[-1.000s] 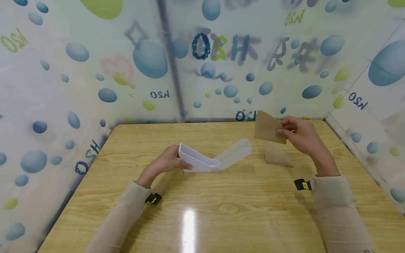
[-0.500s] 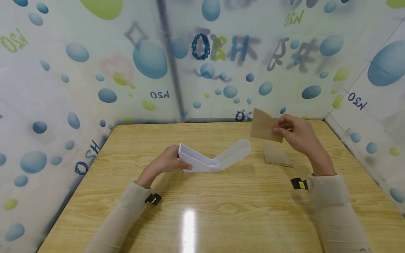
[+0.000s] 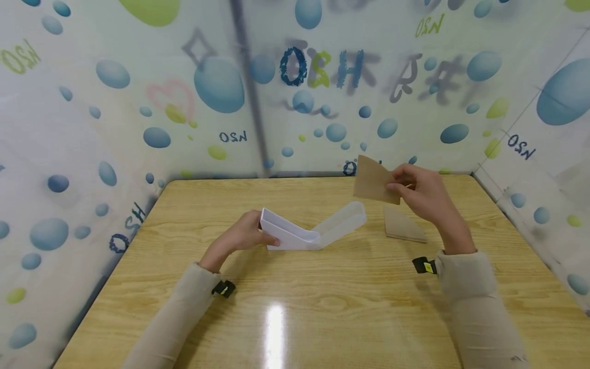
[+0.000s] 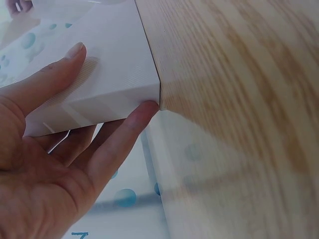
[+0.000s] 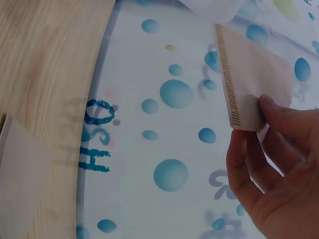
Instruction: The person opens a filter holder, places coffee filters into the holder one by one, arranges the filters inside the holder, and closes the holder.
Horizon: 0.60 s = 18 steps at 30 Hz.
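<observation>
My left hand (image 3: pixel 243 233) grips the closed end of a white box (image 3: pixel 287 237), thumb on the near face in the left wrist view. The box rests on the table, and its translucent lid (image 3: pixel 342 225) is swung out to the right. Raised above the table, my right hand (image 3: pixel 425 193) pinches a brown paper coffee filter (image 3: pixel 372 180) by its lower right corner. The crimped edge of that filter shows in the right wrist view. Below and right of it, more brown coffee filters (image 3: pixel 402 226) lie flat in a thin stack; how many cannot be told.
The wooden table (image 3: pixel 332 307) reaches back to a patterned curtain (image 3: pixel 184 138) printed with blue and green drops. A similar curtain hangs along each side. Light glares off the table's front part.
My right hand has carried the coffee filter leftward and slightly up, closer to the translucent lid. The left hand and the box have stayed in place.
</observation>
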Motion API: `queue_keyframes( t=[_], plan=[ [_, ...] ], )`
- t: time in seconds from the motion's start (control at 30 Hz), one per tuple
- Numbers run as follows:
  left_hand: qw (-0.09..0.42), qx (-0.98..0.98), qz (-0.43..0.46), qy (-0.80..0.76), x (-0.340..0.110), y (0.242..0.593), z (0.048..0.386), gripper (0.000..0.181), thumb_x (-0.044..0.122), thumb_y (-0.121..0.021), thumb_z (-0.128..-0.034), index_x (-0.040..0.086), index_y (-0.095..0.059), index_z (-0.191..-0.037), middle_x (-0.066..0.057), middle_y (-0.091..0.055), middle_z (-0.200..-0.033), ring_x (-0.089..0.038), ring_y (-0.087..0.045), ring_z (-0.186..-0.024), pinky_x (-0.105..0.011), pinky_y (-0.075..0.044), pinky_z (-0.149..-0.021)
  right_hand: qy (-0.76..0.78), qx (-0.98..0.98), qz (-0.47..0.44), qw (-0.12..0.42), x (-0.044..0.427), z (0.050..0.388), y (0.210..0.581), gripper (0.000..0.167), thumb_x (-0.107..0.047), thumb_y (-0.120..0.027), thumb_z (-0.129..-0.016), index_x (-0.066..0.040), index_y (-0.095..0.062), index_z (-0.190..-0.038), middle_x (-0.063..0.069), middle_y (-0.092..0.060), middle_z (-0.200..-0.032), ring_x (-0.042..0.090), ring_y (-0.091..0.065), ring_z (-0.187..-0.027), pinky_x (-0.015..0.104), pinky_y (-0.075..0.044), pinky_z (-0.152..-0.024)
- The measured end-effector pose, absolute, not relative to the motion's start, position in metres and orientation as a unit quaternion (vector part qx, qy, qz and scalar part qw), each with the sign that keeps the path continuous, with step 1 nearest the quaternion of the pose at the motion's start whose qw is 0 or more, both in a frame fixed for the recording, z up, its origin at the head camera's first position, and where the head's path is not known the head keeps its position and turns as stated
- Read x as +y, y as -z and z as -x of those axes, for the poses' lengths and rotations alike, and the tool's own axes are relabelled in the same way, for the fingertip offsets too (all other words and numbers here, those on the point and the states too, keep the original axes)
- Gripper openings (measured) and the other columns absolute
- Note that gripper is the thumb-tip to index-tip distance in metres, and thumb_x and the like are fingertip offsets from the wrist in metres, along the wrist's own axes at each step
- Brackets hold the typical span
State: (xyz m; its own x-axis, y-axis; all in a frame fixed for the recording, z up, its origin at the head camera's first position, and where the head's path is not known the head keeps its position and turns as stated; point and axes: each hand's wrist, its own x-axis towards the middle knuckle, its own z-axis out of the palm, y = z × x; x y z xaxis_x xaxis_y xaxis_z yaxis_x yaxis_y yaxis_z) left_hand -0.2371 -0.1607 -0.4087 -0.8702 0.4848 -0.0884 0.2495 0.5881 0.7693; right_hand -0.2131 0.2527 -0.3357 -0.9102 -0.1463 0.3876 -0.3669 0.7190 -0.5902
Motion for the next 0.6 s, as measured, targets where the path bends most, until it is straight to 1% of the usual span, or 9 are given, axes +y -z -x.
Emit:
queue_keyframes(
  t=[0.13,0.23,0.4,0.6],
  plan=[
    [0.149,0.878,-0.206,-0.406,-0.160,0.409,0.237,0.040,0.008,-0.087,-0.0821,0.002,-0.071,-0.119,-0.016,-0.077,-0.112,-0.023,-0.072,-0.096,-0.031,-0.056,-0.074,-0.357,-0.910,-0.146,0.150,0.247,0.214,0.335,0.014,-0.016,-0.070,-0.100,-0.004,-0.070,-0.109,0.017,-0.074,-0.102,0.029,-0.070,-0.089,0.014,-0.049,-0.072],
    [0.149,0.877,-0.208,-0.406,-0.160,0.408,0.237,0.041,0.008,-0.087,-0.0822,0.002,-0.071,-0.119,-0.016,-0.076,-0.112,-0.023,-0.072,-0.096,-0.031,-0.056,-0.073,-0.362,-0.910,-0.143,0.146,0.243,0.214,0.334,0.015,-0.015,-0.070,-0.099,-0.004,-0.070,-0.110,0.018,-0.075,-0.104,0.031,-0.071,-0.092,0.015,-0.049,-0.073],
    [0.149,0.876,-0.210,-0.407,-0.160,0.408,0.238,0.041,0.009,-0.087,-0.0826,0.002,-0.071,-0.119,-0.016,-0.076,-0.113,-0.024,-0.072,-0.097,-0.032,-0.056,-0.074,-0.365,-0.906,-0.152,0.153,0.237,0.216,0.334,0.014,-0.014,-0.071,-0.099,-0.005,-0.071,-0.109,0.016,-0.075,-0.102,0.029,-0.070,-0.090,0.015,-0.050,-0.072],
    [0.151,0.878,-0.208,-0.405,-0.161,0.409,0.237,0.040,0.009,-0.087,-0.0828,0.003,-0.071,-0.119,-0.015,-0.077,-0.112,-0.023,-0.072,-0.097,-0.032,-0.056,-0.075,-0.371,-0.898,-0.172,0.164,0.229,0.218,0.336,0.010,-0.013,-0.072,-0.098,-0.006,-0.072,-0.105,0.012,-0.076,-0.099,0.020,-0.070,-0.084,0.015,-0.051,-0.070]
  ],
)
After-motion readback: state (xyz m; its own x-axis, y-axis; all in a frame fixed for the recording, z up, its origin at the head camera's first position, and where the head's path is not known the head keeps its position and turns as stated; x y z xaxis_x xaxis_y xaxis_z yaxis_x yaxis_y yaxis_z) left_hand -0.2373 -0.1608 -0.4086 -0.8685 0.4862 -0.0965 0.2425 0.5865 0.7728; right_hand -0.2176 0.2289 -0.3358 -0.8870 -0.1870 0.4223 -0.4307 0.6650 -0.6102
